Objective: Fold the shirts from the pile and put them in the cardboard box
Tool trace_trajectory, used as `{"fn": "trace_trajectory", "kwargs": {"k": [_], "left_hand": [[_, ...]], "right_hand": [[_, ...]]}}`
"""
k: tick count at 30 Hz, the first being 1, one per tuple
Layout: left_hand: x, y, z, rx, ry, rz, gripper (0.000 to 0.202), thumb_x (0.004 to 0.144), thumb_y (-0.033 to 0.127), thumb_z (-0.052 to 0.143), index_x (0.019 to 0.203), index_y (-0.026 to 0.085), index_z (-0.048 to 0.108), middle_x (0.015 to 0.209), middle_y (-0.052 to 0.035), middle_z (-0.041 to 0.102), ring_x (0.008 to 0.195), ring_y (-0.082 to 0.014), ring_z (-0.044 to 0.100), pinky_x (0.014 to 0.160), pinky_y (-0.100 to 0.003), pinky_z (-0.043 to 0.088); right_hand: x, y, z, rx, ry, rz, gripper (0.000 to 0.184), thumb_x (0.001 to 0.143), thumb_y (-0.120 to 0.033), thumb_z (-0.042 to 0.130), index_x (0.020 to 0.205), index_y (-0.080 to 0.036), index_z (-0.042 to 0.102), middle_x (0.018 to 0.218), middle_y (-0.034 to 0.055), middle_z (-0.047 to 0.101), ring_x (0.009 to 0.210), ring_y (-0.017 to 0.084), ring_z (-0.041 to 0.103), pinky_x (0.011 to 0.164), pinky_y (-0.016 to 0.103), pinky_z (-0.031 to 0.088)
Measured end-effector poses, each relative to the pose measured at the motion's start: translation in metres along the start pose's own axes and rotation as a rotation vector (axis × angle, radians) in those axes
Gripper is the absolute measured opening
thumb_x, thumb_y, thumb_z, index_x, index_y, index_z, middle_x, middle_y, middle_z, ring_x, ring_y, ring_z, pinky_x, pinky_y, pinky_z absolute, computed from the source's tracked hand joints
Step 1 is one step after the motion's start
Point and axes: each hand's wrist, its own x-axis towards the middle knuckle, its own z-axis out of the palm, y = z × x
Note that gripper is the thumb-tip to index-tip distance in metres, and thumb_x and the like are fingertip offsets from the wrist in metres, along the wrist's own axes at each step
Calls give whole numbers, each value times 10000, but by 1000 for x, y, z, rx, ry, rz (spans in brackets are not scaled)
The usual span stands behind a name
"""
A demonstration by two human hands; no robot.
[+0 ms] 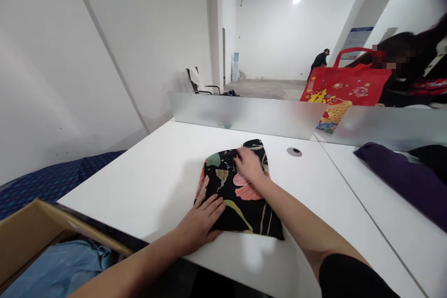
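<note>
A folded black cloth [240, 216] with pink, green and tan floral patterns lies in front of me on the white table. My left hand [202, 221] rests on its near left corner, fingers spread and flat over the fabric. Across the upper part of the cloth reaches my right hand [249, 165], slightly blurred, its fingers bent and closed on the fabric near the top fold. A narrower flap of the same fabric sticks up beyond that hand. Which garment this is, I cannot tell from the folded shape.
A cardboard box [42, 214] holding blue cloth [63, 265] stands at lower left. A frosted divider [244, 114] runs along the table's back edge. Purple fabric [401, 181] lies at right. Behind the divider are a red bag [349, 84] and a person [401, 56]; another person [318, 61] is farther off.
</note>
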Motion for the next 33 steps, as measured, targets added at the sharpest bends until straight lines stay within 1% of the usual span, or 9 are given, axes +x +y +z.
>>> {"fn": "trace_trajectory", "kwargs": {"k": [3, 6, 12, 17, 20, 23, 27, 30, 33], "left_hand": [[-4, 0, 5, 101, 9, 3, 485, 932, 130, 446, 1415, 147, 421, 1413, -147, 525, 1346, -288, 432, 1150, -516, 270], [0, -2, 8, 179, -36, 21, 419, 924, 59, 398, 1322, 95, 522, 1329, -186, 588, 1238, -288, 545, 1061, -458, 394], [-34, -51, -5, 167, -89, -111, 477, 883, 38, 402, 1312, 162, 571, 1385, -131, 563, 1326, -262, 472, 1125, -463, 321], [-77, -62, -46, 254, -18, -662, 497, 903, 86, 343, 1341, 201, 547, 1395, -114, 554, 1308, -279, 483, 1034, -405, 402], [-83, -32, -62, 255, -45, -1040, 419, 1002, 384, 287, 1149, 173, 617, 1131, -136, 671, 989, -276, 657, 786, -341, 491], [-75, 2, -64, 127, -191, -1152, 502, 984, 544, 286, 948, 187, 637, 954, -103, 683, 820, -261, 682, 683, -317, 467], [-55, 29, -58, 2, -271, -1061, 394, 967, 491, 400, 989, 191, 653, 984, -120, 673, 893, -265, 671, 710, -304, 448], [-42, 36, -54, -63, -212, -1113, 433, 964, 526, 391, 991, 172, 638, 982, -121, 667, 916, -264, 666, 737, -312, 447], [-36, 39, -49, -103, -146, -1152, 470, 956, 566, 380, 973, 152, 603, 992, -119, 655, 924, -266, 661, 747, -324, 446]], "right_hand": [[3, 49, -23, 224, 125, 543, 396, 844, -312, 615, 1172, -92, 589, 1242, 218, 591, 1216, 329, 521, 974, 429, 434], [2, 71, -28, 516, -14, 791, 300, 655, -262, 778, 865, -101, 638, 978, 187, 683, 1057, 353, 625, 841, 386, 507], [-47, 50, -33, 876, -273, 786, 244, 550, -156, 774, 688, -161, 572, 608, 39, 664, 573, 186, 642, 548, 284, 530], [-103, 69, -74, 796, -784, 641, 308, 621, -404, 787, 644, -148, 619, 573, 87, 661, 468, 172, 596, 457, 274, 472], [-100, 89, -94, 274, -524, 554, 340, 717, -496, 700, 630, -183, 602, 578, 61, 642, 533, 178, 601, 490, 262, 417], [-73, 90, -91, -27, -144, 384, 297, 741, -495, 676, 786, -202, 648, 791, 65, 684, 757, 206, 628, 642, 287, 433], [-36, 70, -61, -72, -191, 281, 465, 684, -539, 727, 976, -183, 661, 1146, 134, 640, 1022, 286, 601, 775, 335, 447], [-26, 66, -47, -17, -258, 385, 578, 684, -639, 688, 987, -150, 635, 1123, 174, 643, 981, 306, 626, 752, 357, 475], [-36, 80, -47, 90, -134, 499, 682, 666, -712, 664, 999, -119, 609, 1028, 205, 667, 926, 318, 651, 726, 376, 508]]}}
